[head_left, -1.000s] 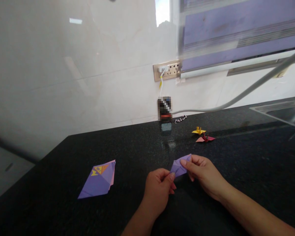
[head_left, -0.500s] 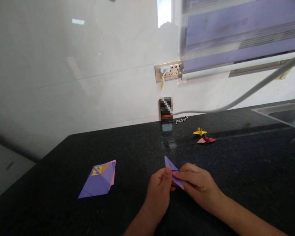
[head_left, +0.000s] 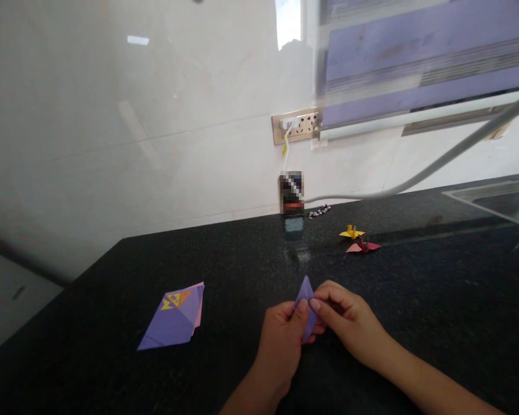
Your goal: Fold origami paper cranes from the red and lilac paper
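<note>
A folded purple origami paper [head_left: 305, 290], narrow and kite-shaped, is held just above the dark countertop with one point facing away from me. My left hand [head_left: 282, 335] pinches its left side, thumb pressed flat on the front. My right hand [head_left: 348, 320] grips the right edge between thumb and fingers, its thumb tip close to the left thumb. Parts of the paper's middle and lower end are hidden by the fingers. Off to the left lies a stack of purple and pink paper [head_left: 173, 320] with a yellow and orange printed pattern.
Beyond my right hand sit a yellow paper crane [head_left: 352, 232] and a red-pink paper crane [head_left: 363, 246]. A pixelated phone-like device [head_left: 292, 193] leans on the wall, beside a beaded strand [head_left: 319, 211]. A white cable runs up to the wall socket [head_left: 296, 125]. A sink edge [head_left: 480, 202] is at right.
The folded purple paper has turned more upright and its front faces me more. My right thumb has moved onto the front of the paper, and both hands remain on it.
</note>
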Demonstrator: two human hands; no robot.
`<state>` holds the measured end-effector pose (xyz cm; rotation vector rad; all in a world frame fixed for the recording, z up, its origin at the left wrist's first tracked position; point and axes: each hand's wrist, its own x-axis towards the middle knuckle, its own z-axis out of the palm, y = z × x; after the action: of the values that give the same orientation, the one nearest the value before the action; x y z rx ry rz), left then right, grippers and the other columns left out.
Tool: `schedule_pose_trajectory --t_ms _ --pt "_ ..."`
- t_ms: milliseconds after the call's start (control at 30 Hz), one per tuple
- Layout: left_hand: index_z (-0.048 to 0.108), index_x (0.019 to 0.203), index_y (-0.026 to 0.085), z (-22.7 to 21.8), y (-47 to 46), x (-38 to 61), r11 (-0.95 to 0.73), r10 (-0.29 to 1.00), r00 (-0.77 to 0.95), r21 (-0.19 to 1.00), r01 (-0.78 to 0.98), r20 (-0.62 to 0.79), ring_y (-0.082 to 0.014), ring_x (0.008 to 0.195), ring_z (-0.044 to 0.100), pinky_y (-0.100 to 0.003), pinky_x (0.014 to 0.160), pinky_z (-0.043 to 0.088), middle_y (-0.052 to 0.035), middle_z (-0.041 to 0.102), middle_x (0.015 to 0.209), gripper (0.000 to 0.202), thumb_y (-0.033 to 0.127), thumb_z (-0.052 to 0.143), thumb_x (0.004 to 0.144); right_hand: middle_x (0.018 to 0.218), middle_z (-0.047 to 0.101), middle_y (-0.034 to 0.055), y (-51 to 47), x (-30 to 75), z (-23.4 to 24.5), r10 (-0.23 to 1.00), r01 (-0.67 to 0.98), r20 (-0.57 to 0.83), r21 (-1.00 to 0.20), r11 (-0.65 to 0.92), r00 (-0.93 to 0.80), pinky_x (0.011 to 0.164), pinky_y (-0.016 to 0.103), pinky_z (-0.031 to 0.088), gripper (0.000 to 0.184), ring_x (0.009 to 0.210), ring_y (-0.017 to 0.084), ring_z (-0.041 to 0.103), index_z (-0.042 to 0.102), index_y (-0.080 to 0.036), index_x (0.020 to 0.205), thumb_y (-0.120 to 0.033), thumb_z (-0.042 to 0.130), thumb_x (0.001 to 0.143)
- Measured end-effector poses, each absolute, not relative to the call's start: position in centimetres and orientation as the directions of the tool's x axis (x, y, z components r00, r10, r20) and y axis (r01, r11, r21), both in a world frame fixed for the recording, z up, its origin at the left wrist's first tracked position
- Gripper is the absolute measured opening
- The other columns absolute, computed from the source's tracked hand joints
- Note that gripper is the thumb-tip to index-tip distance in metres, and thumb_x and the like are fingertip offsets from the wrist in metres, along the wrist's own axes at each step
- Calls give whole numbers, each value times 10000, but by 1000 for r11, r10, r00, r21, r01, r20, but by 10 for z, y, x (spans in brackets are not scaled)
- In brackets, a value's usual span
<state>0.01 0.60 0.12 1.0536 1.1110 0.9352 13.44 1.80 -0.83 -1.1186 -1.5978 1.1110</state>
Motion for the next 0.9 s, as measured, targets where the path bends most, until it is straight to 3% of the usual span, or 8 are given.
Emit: schedule_pose_trajectory --t_ms 267,567,733,900 --pt "596 580 109 -4 6 -1 167 946 280 986 8 -163 -81 489 378 -206 499 288 13 479 515 307 370 530 727 647 476 -5 17 137 -6 969 235 152 -952 196 -193 532 234 390 198 584 120 470 541 -179 677 -312 470 805" --pt "625 572 108 -2 2 -1 169 897 401 982 83 -188 -93 504 423 -220 526 315 -21 546 540 281 295 501 742 607 414 -33 17 136 -4 965 -15 38 -999 35 -261 479 204 359 201 521 83 413 518 -161 593 -301 571 728" --pt "645 580 103 0 3 -1 236 862 428 962 136 -272 -94 470 446 -217 503 330 -32 575 521 276 287 497 722 595 426 -32 19 138 -3 973 27 102 -994 110 -206 529 210 356 209 556 87 426 546 -152 575 -271 553 747" --pt "592 577 106 -5 3 1 317 847 409 940 125 -340 -97 447 470 -215 475 349 -21 555 506 212 254 500 697 584 437 -34 17 137 -5 982 30 56 -998 62 -182 513 211 350 204 539 84 420 551 -148 589 -276 552 748"
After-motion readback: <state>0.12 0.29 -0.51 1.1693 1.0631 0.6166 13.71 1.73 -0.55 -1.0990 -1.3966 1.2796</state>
